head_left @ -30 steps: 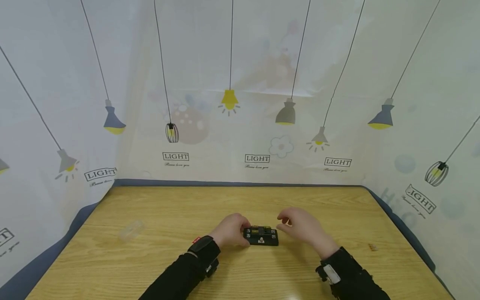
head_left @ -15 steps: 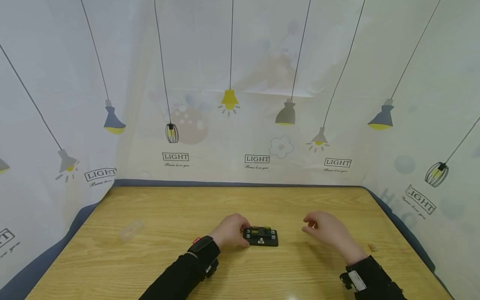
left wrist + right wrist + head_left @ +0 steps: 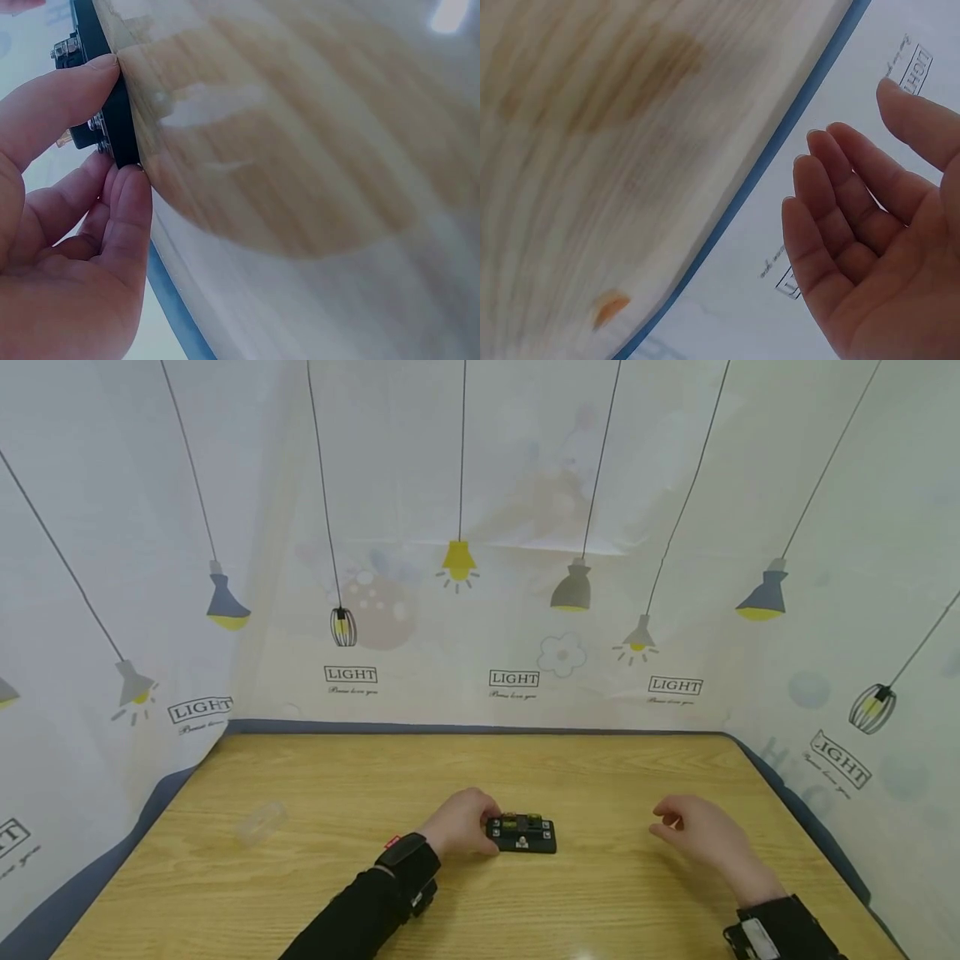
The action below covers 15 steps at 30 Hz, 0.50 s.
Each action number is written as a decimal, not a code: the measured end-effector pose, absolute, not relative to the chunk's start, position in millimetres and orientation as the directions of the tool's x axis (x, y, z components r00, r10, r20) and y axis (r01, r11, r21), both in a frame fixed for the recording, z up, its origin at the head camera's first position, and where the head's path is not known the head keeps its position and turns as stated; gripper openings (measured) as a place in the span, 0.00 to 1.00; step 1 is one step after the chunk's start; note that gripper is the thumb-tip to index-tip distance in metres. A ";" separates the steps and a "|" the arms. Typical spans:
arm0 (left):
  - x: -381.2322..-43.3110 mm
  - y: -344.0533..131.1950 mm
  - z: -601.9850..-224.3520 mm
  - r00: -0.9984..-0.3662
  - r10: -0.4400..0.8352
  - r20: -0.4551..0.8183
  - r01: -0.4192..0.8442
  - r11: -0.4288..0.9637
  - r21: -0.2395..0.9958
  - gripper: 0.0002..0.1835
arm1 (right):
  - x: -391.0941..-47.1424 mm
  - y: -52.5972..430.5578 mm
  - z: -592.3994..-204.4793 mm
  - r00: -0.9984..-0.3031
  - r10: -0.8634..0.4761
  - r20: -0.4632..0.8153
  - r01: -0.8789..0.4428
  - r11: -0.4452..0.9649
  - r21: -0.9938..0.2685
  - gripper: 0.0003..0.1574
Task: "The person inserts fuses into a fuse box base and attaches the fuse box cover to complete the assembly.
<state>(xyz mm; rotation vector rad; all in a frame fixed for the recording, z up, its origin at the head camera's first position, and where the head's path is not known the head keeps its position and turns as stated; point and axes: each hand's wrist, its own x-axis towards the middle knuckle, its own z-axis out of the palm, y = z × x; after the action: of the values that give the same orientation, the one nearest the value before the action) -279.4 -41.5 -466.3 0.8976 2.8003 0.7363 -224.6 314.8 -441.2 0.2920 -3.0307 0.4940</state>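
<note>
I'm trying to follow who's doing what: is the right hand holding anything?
No, the right wrist view shows the right hand with a bare palm and nothing between its fingers.

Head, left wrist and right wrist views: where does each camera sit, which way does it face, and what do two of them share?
Head: worn on the head, looking forward and down at the table, black block and lamp-print backdrop; left hand, right hand and dark sleeves show.
Left wrist: on that wrist, looking at the black block; the left hand shows, gripping it.
Right wrist: on that wrist, looking past the right hand, which holds nothing, towards table and backdrop.
Head and left wrist share the black block.
</note>
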 end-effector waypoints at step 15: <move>-280.8 -41.8 -467.6 -0.825 0.564 0.039 0.510 0.713 0.480 0.24 | -215.9 367.1 -437.6 -0.997 -0.080 0.004 -0.077 0.947 -0.313 0.35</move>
<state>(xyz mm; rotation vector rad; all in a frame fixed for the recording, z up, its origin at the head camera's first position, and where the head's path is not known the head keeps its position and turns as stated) -280.8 -41.8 -467.6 0.8825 2.8050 0.7365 -215.9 367.1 -437.6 0.1257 -3.1080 0.4997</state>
